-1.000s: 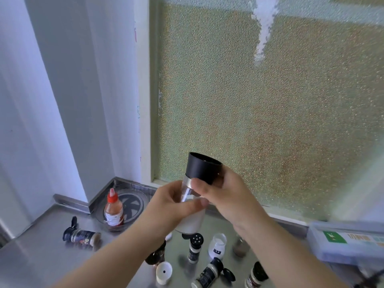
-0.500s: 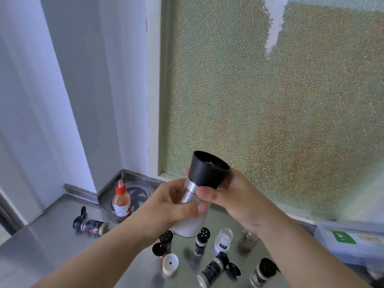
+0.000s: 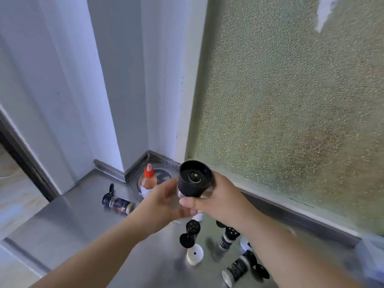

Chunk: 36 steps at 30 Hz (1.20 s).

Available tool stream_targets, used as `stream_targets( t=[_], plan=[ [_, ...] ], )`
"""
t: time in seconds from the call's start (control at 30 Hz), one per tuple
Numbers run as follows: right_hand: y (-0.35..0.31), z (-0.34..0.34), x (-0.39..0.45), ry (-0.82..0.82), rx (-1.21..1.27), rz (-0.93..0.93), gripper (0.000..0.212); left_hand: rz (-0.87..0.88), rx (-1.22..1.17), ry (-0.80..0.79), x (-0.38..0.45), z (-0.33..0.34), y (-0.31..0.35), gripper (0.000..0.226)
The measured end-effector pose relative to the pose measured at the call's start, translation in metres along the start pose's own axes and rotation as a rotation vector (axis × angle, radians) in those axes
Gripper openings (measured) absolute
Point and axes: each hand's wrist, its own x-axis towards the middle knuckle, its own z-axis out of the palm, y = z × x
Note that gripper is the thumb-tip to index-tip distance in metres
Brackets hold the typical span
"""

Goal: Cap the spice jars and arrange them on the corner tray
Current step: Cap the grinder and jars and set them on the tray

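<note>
A tall clear jar of white powder with a big black cap is held above the steel counter, tilted toward me. My left hand wraps its body from the left. My right hand grips the black cap from the right. Behind them the round corner tray carries a bottle with a red nozzle cap. On the counter lie and stand several small jars: a dark one on its side with its flip lid open, an upright one with a black shaker top, another, and one lying down.
A loose white cap rests on the steel counter below my hands. Frosted glass rises behind the counter, white wall panels to the left. The counter's edge drops off at the left. A blurred pale box shows at the right edge.
My view has swung right and tipped down, so the corner tray sits nearer the middle. The jar has tilted, its cap top now facing me. Both hands keep their hold.
</note>
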Motion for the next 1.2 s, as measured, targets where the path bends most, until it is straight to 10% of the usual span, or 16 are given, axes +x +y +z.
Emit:
stream_targets(
  t=[0.27, 0.7, 1.0, 1.2],
  plan=[
    [0.033, 0.037, 0.089, 0.066, -0.121, 0.050, 0.040, -0.135, 0.277, 0.398, 0.030, -0.074, -0.056, 0.042],
    [0.115, 0.092, 0.179, 0.005, -0.262, 0.206, 0.028, -0.317, 0.461, 0.240, 0.039, -0.136, -0.125, 0.029],
    [0.131, 0.099, 0.177, -0.060, -0.235, 0.344, 0.053, -0.702, 0.382, 0.540, 0.044, -0.147, -0.173, 0.008],
    [0.108, 0.079, 0.155, -0.045, -0.352, 0.305, 0.055, -0.858, 0.466, 0.590, 0.063, -0.158, -0.202, 0.052]
  ],
)
